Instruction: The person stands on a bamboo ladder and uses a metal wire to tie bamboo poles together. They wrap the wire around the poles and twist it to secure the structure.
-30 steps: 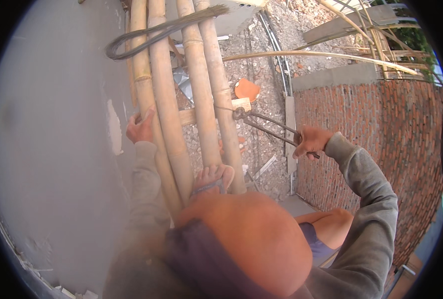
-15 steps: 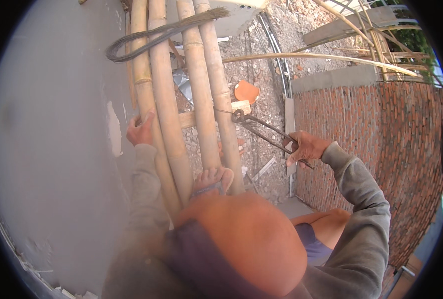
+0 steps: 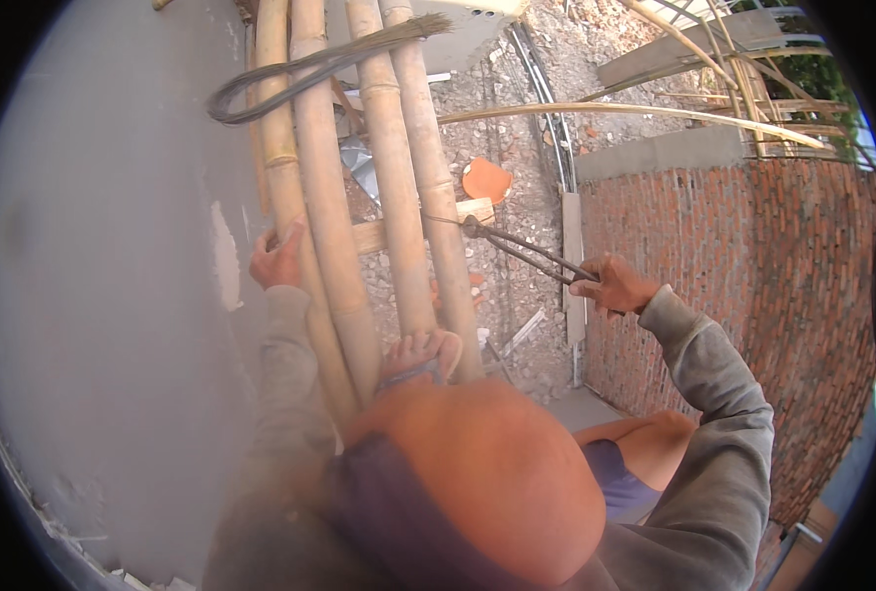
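My right hand (image 3: 610, 284) is closed round the handles of long dark pincers (image 3: 527, 248). Their jaws meet at a thin wire (image 3: 442, 218) on the rightmost bamboo pole (image 3: 440, 197), beside the end of a short wooden crosspiece (image 3: 371, 236). On the other side, my left hand (image 3: 278, 258) grips the edge of the leftmost bamboo pole (image 3: 282, 148), its thumb on top and the other fingers partly hidden. Two more bamboo poles lie between, and my sandalled foot (image 3: 420, 360) rests on the poles.
A looped bundle of wire (image 3: 310, 71) lies across the poles farther off. A grey plastered wall (image 3: 113, 276) stands at left, a brick wall (image 3: 674, 256) at right. Rubble and an orange piece (image 3: 487, 181) lie below; a bent bamboo strip (image 3: 635, 110) crosses behind.
My right hand has squeezed the pincers' handles closer together, and its fingers have curled in. The jaws stay by the wire. My left hand has not moved.
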`<state>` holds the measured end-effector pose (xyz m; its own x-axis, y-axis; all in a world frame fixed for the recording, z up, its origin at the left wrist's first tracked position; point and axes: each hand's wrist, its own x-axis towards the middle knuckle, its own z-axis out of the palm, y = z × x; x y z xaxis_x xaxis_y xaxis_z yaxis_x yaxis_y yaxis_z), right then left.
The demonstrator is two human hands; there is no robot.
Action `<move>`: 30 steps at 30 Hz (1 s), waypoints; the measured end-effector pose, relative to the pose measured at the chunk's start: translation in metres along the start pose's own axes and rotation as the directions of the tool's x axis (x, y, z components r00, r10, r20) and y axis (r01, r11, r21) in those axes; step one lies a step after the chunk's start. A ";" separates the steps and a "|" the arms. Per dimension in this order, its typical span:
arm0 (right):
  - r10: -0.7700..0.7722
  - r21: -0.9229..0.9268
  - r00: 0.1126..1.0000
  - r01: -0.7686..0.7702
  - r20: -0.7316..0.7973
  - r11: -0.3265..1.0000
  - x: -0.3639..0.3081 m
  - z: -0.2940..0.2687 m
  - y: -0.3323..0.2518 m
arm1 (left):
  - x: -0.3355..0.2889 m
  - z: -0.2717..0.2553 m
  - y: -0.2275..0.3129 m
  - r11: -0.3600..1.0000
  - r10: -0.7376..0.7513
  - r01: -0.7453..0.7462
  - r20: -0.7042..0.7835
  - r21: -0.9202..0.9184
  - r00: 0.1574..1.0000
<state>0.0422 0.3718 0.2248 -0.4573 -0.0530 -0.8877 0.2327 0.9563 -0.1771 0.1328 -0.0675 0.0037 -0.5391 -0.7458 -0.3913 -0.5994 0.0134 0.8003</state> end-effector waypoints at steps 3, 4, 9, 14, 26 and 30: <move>-0.066 0.017 0.994 0.064 0.092 0.998 0.001 -0.002 0.005 | -0.001 0.001 -0.001 1.000 0.014 -0.014 -0.036 0.009 0.999; -0.111 0.070 0.981 0.101 0.158 0.992 0.003 0.001 0.009 | 0.000 0.001 -0.002 1.000 0.006 -0.006 -0.029 -0.005 1.000; -0.145 0.518 0.782 -0.249 0.606 0.818 0.030 0.002 0.030 | 0.007 0.001 -0.012 0.999 0.033 -0.032 -0.039 0.033 0.999; -0.096 -0.423 0.995 0.084 -0.006 0.902 0.028 -0.005 0.030 | 0.012 0.002 -0.016 0.999 0.023 -0.022 -0.036 0.040 0.999; -0.002 0.432 0.895 -0.213 0.446 0.876 0.005 0.020 0.024 | 0.006 -0.001 -0.010 0.999 0.039 -0.038 -0.042 0.035 0.998; -0.287 0.734 0.722 -0.433 0.630 0.523 0.005 0.044 0.036 | 0.006 -0.001 -0.011 0.999 0.048 -0.047 -0.031 0.019 0.998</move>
<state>0.0858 0.3937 0.1952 0.1438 -0.4941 -0.8574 0.9498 0.3122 -0.0207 0.1370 -0.0727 -0.0066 -0.5483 -0.7649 -0.3381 -0.5844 0.0613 0.8091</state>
